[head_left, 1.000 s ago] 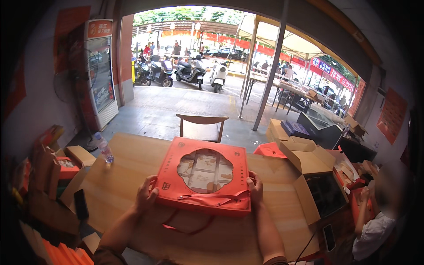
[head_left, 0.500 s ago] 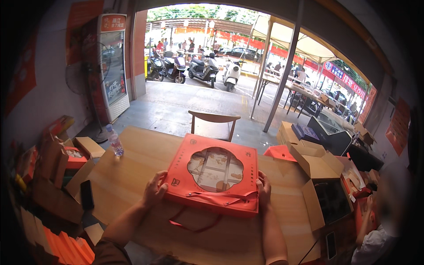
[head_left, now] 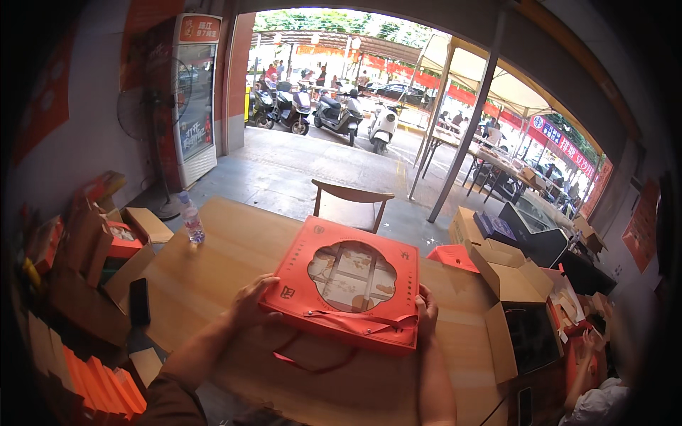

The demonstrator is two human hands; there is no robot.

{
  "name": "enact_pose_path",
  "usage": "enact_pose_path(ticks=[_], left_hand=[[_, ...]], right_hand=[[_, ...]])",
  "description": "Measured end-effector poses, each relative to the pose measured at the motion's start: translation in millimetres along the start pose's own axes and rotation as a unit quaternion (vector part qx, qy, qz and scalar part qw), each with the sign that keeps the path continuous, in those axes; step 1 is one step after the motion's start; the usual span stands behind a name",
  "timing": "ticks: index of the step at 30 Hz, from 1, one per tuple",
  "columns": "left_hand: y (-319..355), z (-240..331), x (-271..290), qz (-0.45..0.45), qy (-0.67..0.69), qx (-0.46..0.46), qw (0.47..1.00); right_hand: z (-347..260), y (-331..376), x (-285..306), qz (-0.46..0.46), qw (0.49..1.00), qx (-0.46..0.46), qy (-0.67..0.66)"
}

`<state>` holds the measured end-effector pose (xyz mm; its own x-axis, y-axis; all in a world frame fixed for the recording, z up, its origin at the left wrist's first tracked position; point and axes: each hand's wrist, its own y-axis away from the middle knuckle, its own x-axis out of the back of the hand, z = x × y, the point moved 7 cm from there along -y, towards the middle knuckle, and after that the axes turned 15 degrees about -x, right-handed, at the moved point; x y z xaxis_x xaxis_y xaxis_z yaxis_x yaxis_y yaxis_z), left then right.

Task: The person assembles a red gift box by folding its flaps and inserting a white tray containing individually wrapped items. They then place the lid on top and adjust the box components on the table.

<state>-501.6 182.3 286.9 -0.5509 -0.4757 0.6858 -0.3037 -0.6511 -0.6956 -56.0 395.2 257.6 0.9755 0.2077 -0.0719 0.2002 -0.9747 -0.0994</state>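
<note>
A red gift box [head_left: 290, 264] sits in front of me at the middle of the wooden table [head_left: 206, 248]. Its lid has a scalloped clear window through which several pale, patterned packs show. A red ribbon handle [head_left: 348, 314] lies across the near part of the lid. Another red ribbon loop [head_left: 316, 368] hangs below the box's near side. My left hand [head_left: 254, 302] grips the box's left edge near its front corner. On the opposite side, the fingers of my right hand [head_left: 426, 311] are curled against the right edge.
A water bottle [head_left: 191, 219] stands at the table's far left, a black phone [head_left: 139, 302] at its left edge. Opened cartons [head_left: 504, 341] line the right; more boxes [head_left: 145, 226] crowd the left. A chair [head_left: 352, 202] stands beyond the table. Another person's hand [head_left: 584, 355] is at far right.
The whole view has shifted a little, with the background moving right. My left hand has changed its hold slightly on the box's left edge. The box stays between both hands.
</note>
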Motion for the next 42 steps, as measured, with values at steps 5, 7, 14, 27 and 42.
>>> enact_pose_path(ticks=[5,7,14,27,42], left_hand=[[-0.1,3.2,5.3,0.011,0.01,-0.003,1.0],[-0.2,3.6,6.1,0.013,0.012,-0.002,1.0],[-4.7,7.1,9.4,0.016,0.021,-0.001,1.0],[-1.0,2.5,8.6,0.007,0.06,0.048,0.997],[2.9,2.3,5.6,0.033,0.017,0.046,0.998]], right_hand=[[-1.8,1.2,-3.2,0.004,1.0,0.001,-0.009],[-0.2,0.5,-2.3,-0.001,1.0,0.005,-0.007],[3.1,-1.9,2.5,-0.001,1.0,0.009,-0.002],[1.0,-0.6,-1.8,-0.001,1.0,-0.001,-0.006],[-0.5,0.0,8.9,0.002,0.984,-0.024,0.177]])
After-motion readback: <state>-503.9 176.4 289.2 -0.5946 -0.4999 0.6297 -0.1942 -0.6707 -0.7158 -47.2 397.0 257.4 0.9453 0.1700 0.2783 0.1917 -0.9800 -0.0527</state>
